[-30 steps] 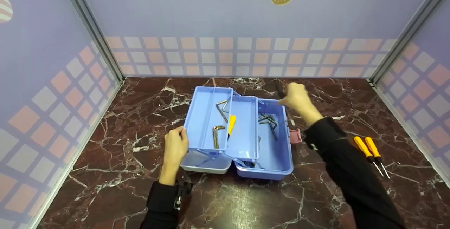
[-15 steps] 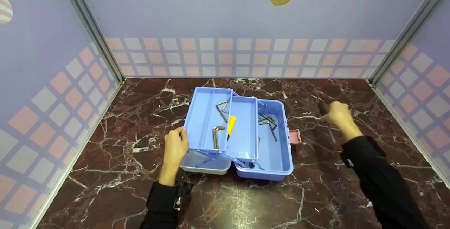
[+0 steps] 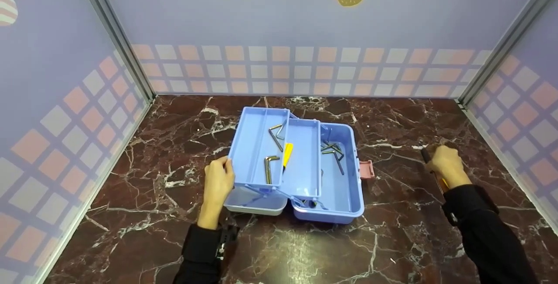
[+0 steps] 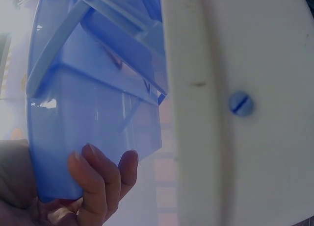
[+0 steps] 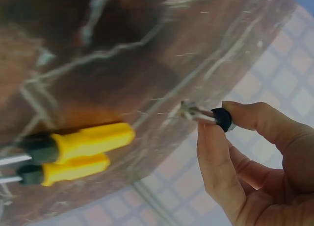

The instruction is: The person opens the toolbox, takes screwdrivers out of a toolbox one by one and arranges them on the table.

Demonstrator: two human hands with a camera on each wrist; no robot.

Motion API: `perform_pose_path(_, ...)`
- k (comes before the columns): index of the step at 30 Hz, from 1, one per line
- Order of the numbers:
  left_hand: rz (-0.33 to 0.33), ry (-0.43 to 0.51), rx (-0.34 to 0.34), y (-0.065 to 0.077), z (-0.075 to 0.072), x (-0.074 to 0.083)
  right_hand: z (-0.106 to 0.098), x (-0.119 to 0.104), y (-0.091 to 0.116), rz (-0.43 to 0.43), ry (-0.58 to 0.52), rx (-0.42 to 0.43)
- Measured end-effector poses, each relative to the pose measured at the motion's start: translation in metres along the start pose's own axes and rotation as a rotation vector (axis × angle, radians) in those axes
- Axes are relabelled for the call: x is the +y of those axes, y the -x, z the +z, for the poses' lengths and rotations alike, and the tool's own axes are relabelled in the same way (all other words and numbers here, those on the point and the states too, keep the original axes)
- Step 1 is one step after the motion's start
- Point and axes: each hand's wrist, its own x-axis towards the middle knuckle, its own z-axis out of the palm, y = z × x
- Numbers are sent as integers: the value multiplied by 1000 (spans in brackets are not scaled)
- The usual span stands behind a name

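Observation:
My left hand (image 3: 219, 179) grips the left wall of the toolbox's upper tray (image 3: 248, 153); in the left wrist view its curled fingers (image 4: 98, 187) lie against the blue plastic. Hex keys (image 3: 267, 168) lie in that tray, and more hex keys (image 3: 335, 151) rest in the deep base of the blue toolbox (image 3: 342, 197). Off to the toolbox's right, my right hand (image 3: 447, 166) pinches a dark-handled screwdriver (image 5: 223, 119) between thumb and fingers, its metal shaft pointing down. Two yellow-handled screwdrivers (image 5: 93, 142) lie near it, mostly hidden behind the hand in the head view.
A yellow handle (image 3: 287, 155) shows in the middle tray (image 3: 303, 175). The pink latch (image 3: 366, 169) sticks out from the toolbox's right side. Patterned wall panels (image 3: 305, 22) enclose the marbled table (image 3: 174, 227) at the back and sides.
My right hand has moved right and toward me, from over the toolbox's back right corner to the yellow screwdrivers, carrying the dark-handled screwdriver. My left hand stays on the tray.

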Motion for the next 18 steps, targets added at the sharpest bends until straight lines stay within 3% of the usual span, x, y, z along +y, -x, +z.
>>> perform_pose_path(7, -6, 1, 0, 1, -1, 1, 12, 17, 1, 56, 6, -29)
perform_pose_path(18, 3, 4, -13, 1, -3, 1, 23, 27, 1, 123, -27, -72)
